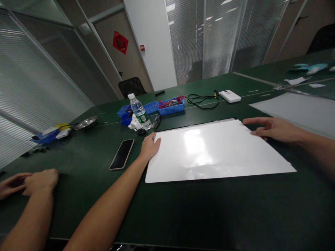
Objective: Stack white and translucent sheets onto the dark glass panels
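Note:
A large glossy white sheet lies on the dark green table, with light glaring off its middle. Along its far edge a thin dark strip peeks out from underneath. My left hand grips the sheet's far left edge, thumb on top and the other fingers mostly hidden. At the far right corner, my right hand has its fingers stretched out and apart, the tips at the sheet's edge; whether they press on it I cannot tell. A phone rests left of my left hand.
Beyond the sheet stand a water bottle, blue trays with red wires, a black cable and a white power bank. Another person's hands are at the left. Another pale sheet lies at the right.

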Demonstrator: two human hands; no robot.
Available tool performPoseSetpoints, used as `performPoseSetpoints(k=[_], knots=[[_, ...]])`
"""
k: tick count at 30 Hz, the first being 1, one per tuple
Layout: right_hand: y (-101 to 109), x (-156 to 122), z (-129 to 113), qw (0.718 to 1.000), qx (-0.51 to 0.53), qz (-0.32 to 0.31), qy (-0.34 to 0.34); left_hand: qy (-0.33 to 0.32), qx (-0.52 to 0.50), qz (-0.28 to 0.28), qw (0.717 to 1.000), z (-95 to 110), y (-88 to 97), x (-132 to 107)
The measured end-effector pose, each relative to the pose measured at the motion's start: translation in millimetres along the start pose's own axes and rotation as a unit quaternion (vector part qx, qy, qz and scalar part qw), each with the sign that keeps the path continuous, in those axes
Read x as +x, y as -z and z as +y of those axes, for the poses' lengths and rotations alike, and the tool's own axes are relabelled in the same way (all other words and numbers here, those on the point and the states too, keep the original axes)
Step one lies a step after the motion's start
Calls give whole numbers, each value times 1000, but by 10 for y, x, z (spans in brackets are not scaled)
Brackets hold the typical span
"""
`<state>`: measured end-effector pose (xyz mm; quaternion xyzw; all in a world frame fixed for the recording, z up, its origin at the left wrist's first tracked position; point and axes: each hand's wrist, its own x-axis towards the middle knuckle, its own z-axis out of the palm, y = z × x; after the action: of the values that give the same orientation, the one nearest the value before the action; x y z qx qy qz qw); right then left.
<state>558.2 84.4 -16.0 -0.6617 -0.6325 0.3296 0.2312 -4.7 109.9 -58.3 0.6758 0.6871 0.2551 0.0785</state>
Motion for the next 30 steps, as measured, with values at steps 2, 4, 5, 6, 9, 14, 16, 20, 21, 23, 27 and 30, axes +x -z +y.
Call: performPoseSetpoints(k=[2,4,5,6,9,14,16,20,21,23,27,30], knots=[[3,-4,-23,1000,18,-18,-16,-2,0,-3,1000,2,-5,-1],[13,1,-31,999,20,-21,-30,-5,2,-6,1000,4,-10,-2],[19,7,-30,999,15,-18,-31,-6,4,-7,1000,5,-13,-2],[24,13,-25,999,13,-17,-31,-8,6,-7,1000,4,-16,-2],[21,33,-4,999,6,-19,-28,-12,13,-7,1000,-5,-26,5],[-21,50,-12,999,-41,27,-23,-20,26,-9,999,-24,-45,21],[6,57,-5,995,-62,67,-30,-26,33,-10,999,-26,-48,21],[217,105,187,963,-168,201,-56,-35,46,-9,998,-22,-46,11],[289,126,279,948,-211,230,-59,-37,49,-9,998,-21,-45,9],[424,178,488,921,-280,260,-73,-40,54,-8,998,-19,-44,5],[560,282,808,892,-313,247,-215,-45,61,-11,997,-23,-46,7],[544,307,825,890,-306,211,-264,-45,62,-11,997,-29,-51,11]])
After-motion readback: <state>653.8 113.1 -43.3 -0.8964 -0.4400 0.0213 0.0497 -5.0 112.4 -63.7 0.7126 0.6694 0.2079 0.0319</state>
